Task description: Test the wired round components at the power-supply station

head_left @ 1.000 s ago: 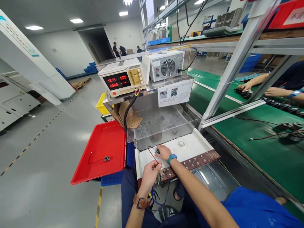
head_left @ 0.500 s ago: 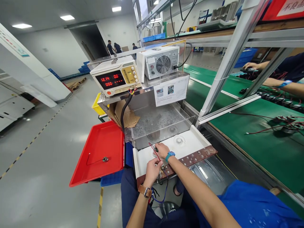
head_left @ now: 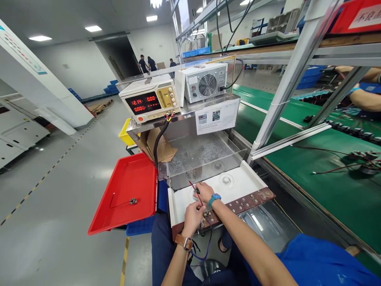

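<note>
Left hand (head_left: 194,216) pinching red wire (head_left: 192,185), right hand (head_left: 205,192) closed around dark part (head_left: 197,191), white tray (head_left: 242,176) beneath, red tray (head_left: 133,174) left of both

Right forearm (head_left: 247,238) and left forearm (head_left: 175,263) stretched forward.
The left grip (head_left: 193,216) is pinched, thumb against fingertips; the right grip (head_left: 204,192) (slightly farther out) is curled palm-down.

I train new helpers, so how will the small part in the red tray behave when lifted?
The small part is probably light, being so little. Its thin wire, lying bent on the red tray, looks floppy and may trail.
</note>
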A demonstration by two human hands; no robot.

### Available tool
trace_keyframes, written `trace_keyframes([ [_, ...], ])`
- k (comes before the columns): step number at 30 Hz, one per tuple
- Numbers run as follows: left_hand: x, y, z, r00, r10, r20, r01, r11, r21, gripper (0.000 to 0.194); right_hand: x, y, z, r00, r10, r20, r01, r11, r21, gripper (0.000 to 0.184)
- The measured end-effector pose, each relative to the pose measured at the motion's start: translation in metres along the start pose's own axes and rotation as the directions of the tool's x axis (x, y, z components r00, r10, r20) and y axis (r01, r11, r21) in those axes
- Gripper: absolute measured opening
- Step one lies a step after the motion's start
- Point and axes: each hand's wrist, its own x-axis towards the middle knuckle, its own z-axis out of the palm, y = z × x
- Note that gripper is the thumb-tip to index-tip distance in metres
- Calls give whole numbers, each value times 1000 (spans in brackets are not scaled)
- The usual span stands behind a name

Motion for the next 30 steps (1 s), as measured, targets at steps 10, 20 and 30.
trace_keyframes([
  [10, -5, 8, -3, 999, -8, -43, 9, 1000, 21, 18, -1, -6, -4, 1000, 14, 16, -15, 999, 39, 28],
  [20, -7, 7, -1, 996, -48, -78, 50, 999, 19, 15, -3, -11, -4, 1000, 7, -4, -7, 999, 52, 24],
  [30, -3, -3, 2, 993, -32, -114, 32, 999, -4, 28, -2, -13, -6, 1000, -12, -26, 12, 1000, 3, 26],
])
